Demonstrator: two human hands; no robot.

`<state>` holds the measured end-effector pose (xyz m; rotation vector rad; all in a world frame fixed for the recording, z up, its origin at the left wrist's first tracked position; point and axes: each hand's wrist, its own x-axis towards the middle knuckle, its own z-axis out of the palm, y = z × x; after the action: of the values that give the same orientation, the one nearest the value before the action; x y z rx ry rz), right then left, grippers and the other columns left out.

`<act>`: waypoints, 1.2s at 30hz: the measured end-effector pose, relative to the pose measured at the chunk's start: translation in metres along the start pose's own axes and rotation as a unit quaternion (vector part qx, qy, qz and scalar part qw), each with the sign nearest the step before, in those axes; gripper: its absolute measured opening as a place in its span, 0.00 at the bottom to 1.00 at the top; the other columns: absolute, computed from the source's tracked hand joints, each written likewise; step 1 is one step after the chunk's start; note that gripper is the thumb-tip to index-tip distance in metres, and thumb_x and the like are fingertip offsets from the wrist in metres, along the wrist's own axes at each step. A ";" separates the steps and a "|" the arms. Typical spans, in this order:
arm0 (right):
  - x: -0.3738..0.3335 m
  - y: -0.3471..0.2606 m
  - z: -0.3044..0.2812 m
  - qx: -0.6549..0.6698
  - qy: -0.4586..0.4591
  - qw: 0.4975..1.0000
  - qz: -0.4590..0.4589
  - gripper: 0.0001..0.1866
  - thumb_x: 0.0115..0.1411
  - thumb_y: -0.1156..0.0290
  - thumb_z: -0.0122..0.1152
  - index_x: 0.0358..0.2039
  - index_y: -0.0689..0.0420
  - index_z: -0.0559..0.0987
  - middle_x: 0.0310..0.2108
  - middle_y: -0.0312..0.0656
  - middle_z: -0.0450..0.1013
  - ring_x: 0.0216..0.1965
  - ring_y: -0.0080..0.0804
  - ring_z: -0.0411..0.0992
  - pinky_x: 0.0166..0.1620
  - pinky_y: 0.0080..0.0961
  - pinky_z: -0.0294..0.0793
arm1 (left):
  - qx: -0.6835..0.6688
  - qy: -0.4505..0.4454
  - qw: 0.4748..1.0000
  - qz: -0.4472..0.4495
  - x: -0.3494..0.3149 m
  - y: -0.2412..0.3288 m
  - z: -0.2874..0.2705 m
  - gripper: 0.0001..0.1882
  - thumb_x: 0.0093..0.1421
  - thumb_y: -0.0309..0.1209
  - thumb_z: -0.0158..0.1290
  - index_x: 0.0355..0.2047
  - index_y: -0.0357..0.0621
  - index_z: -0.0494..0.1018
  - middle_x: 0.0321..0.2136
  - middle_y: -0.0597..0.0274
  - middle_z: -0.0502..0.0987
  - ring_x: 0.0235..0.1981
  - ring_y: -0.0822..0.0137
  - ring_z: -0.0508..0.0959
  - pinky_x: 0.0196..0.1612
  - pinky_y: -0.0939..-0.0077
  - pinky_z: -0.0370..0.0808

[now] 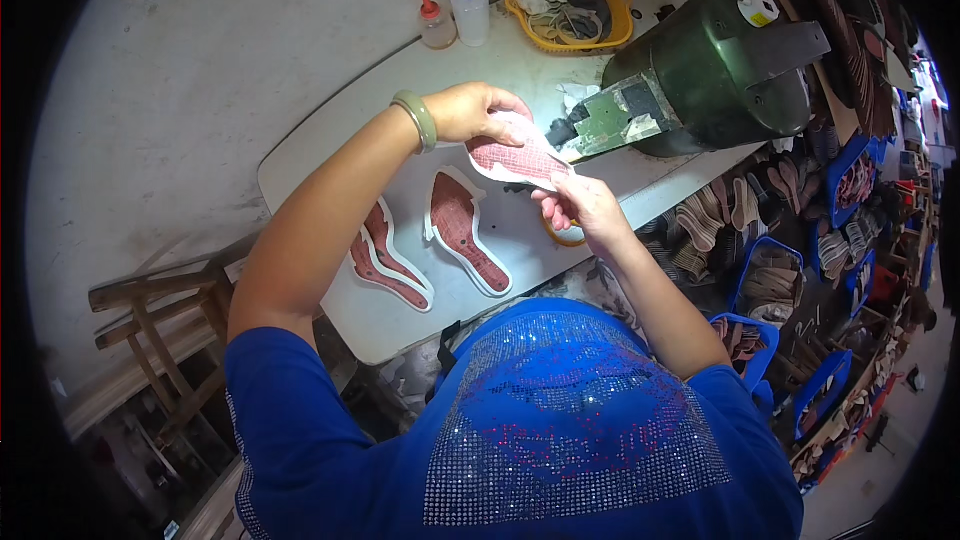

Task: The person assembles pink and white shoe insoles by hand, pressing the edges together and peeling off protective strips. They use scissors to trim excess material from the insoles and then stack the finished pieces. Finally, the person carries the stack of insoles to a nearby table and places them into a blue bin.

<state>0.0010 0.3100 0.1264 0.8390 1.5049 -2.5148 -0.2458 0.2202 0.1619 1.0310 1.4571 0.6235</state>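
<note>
Both my hands hold one shoe insole (pixel 512 157), red woven in the middle with a white rim, above the white table. My left hand (pixel 470 112), with a pale green bangle at the wrist, grips its far left end, thumb on top. At the near right end, my right hand (pixel 585 208) pinches the edge between thumb and fingers. The insole is beside the flat plate (pixel 625 118) of a dark green machine (pixel 715 70). Below my left hand, another red and white insole (pixel 455 218) lies on the table, with overlapping insoles (pixel 405 280) left of it.
A red-tipped squeeze bottle (pixel 437 28) and a blue-capped white bottle (pixel 470 15) stand at the back. The yellow basket (pixel 625 25) holds scraps. Blue crates (pixel 765 335) and piled shoe parts (pixel 705 215) fill the right side. A wooden stool (pixel 165 340) stands left.
</note>
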 end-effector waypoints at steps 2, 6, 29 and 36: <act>0.005 -0.005 0.003 -0.016 0.022 1.000 0.005 0.20 0.66 0.60 0.48 0.33 0.66 0.79 0.19 0.36 0.72 0.16 0.17 0.66 0.21 0.13 0.65 | -0.033 0.003 0.999 -0.011 -0.004 0.003 -0.002 0.20 0.57 0.34 0.58 0.50 0.45 0.71 0.39 0.66 0.77 0.35 0.75 0.76 0.38 0.80 0.76; 0.011 -0.014 0.009 -0.059 0.063 0.996 0.009 0.20 0.64 0.60 0.51 0.27 0.65 0.79 0.16 0.37 0.72 0.13 0.18 0.64 0.19 0.14 0.64 | -0.099 0.012 0.994 -0.042 -0.013 -0.004 -0.002 0.17 0.61 0.33 0.54 0.50 0.43 0.70 0.38 0.67 0.76 0.36 0.76 0.75 0.39 0.80 0.75; 0.011 -0.033 0.018 -0.079 0.088 0.993 -0.021 0.19 0.61 0.60 0.57 0.23 0.65 0.78 0.13 0.35 0.70 0.11 0.16 0.61 0.16 0.12 0.58 | -0.202 0.197 0.959 -0.038 -0.053 -0.004 0.067 0.17 0.64 0.32 0.51 0.51 0.40 0.69 0.36 0.68 0.74 0.34 0.80 0.74 0.36 0.84 0.76; 0.010 -0.032 0.014 -0.082 0.059 0.995 -0.014 0.18 0.61 0.60 0.56 0.23 0.63 0.78 0.14 0.36 0.71 0.12 0.16 0.62 0.16 0.13 0.59 | -0.073 0.314 0.946 -0.015 -0.050 -0.028 0.096 0.19 0.62 0.27 0.51 0.54 0.39 0.68 0.40 0.63 0.75 0.35 0.77 0.76 0.38 0.82 0.77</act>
<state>-0.0245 0.3160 0.1517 0.9611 1.7429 -2.3577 -0.1634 0.1465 0.1465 0.7159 1.9333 1.0876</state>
